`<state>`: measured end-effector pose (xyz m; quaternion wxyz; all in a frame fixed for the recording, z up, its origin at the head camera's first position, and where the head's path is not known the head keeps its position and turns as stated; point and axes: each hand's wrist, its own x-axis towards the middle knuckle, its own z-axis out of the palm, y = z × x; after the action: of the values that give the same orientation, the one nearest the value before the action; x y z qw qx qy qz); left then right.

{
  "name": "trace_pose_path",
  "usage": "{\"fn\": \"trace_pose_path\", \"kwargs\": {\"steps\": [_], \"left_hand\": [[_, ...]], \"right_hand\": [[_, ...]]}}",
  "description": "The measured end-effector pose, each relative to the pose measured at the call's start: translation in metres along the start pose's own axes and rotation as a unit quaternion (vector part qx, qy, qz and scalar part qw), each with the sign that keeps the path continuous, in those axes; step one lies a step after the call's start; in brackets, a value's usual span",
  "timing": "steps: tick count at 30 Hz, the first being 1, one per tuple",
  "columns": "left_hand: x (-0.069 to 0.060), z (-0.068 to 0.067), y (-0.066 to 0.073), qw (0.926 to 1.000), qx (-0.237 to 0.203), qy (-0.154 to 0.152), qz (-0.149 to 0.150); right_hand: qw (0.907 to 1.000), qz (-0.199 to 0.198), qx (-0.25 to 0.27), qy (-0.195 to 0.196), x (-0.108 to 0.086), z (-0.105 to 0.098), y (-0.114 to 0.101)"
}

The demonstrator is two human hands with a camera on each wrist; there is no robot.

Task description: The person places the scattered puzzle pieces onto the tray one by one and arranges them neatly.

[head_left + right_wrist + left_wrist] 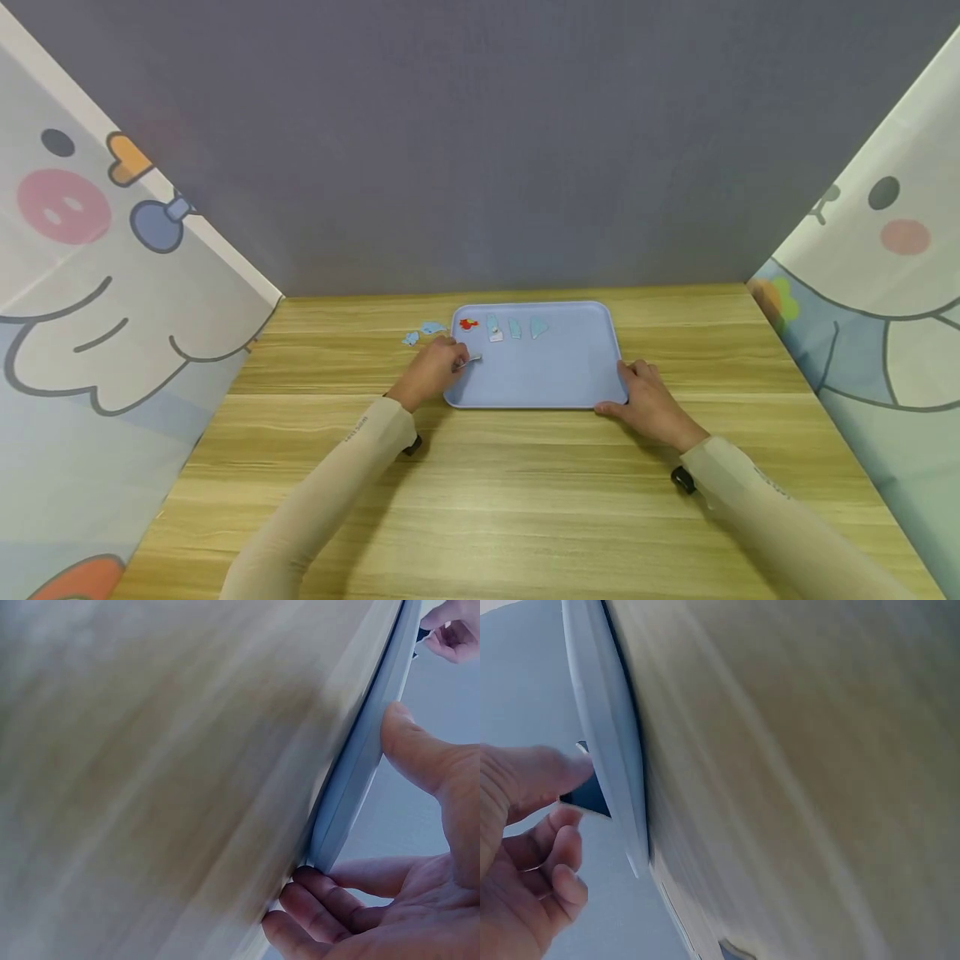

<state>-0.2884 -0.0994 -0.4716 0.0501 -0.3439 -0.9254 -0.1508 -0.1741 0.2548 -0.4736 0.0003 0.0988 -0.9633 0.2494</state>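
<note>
My left hand [435, 368] pinches a small flat piece [472, 360] over the left side of a pale blue tray [555, 371]. In the left wrist view, the thumb lies across this piece [589, 796], which looks dark from there. My right hand [649, 403] grips the tray's near right corner. Its thumb touches the near side and its fingers bend against the right side, as the right wrist view shows. Along the tray's far part lie a red piece [468, 324], a light blue piece with a white end [492, 323] and two more light blue pieces [514, 327].
Left of the tray, two light blue cut-out pieces [432, 327] lie on the wood-grain table [517, 500]. A grey panel [517, 150] rises behind the table. Cartoon-printed cloths [90, 333] hang at both sides.
</note>
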Motion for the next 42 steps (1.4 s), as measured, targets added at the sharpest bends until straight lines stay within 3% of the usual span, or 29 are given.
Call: {"fn": "trace_pose_path", "kwargs": {"steps": [4, 9, 13, 19, 23, 27, 32, 37, 42], "left_hand": [[0.000, 0.001, 0.003, 0.9991, 0.011, -0.039, 0.010], [0.001, 0.001, 0.006, 0.9983, 0.028, -0.048, 0.018], [0.004, 0.001, 0.013, 0.9980, 0.038, -0.051, -0.003], [0.009, 0.003, 0.027, 0.9948, 0.039, -0.081, -0.047], [0.011, 0.004, 0.030, 0.9930, 0.021, -0.095, -0.068], [0.011, 0.004, 0.028, 0.9935, 0.005, -0.094, -0.064], [0.011, 0.003, 0.022, 0.9951, 0.031, -0.088, -0.033], [0.011, 0.003, 0.019, 0.9945, 0.019, -0.093, -0.043], [0.012, 0.006, 0.018, 0.9950, 0.013, -0.079, -0.058]], "right_hand": [[1.0000, -0.002, -0.001, 0.002, 0.000, 0.000, 0.000], [1.0000, -0.002, -0.002, 0.001, 0.000, -0.001, 0.000], [1.0000, 0.000, -0.004, -0.001, 0.000, -0.001, 0.000], [1.0000, 0.001, -0.006, -0.004, 0.000, -0.002, 0.001], [1.0000, -0.002, -0.003, -0.002, -0.001, -0.002, 0.002], [1.0000, -0.004, -0.003, -0.001, 0.000, -0.002, 0.002], [1.0000, -0.004, -0.004, 0.000, 0.001, -0.003, 0.000], [1.0000, 0.000, -0.009, -0.003, 0.002, -0.003, -0.002], [0.9999, 0.002, -0.009, -0.006, 0.001, -0.003, -0.001]]}}
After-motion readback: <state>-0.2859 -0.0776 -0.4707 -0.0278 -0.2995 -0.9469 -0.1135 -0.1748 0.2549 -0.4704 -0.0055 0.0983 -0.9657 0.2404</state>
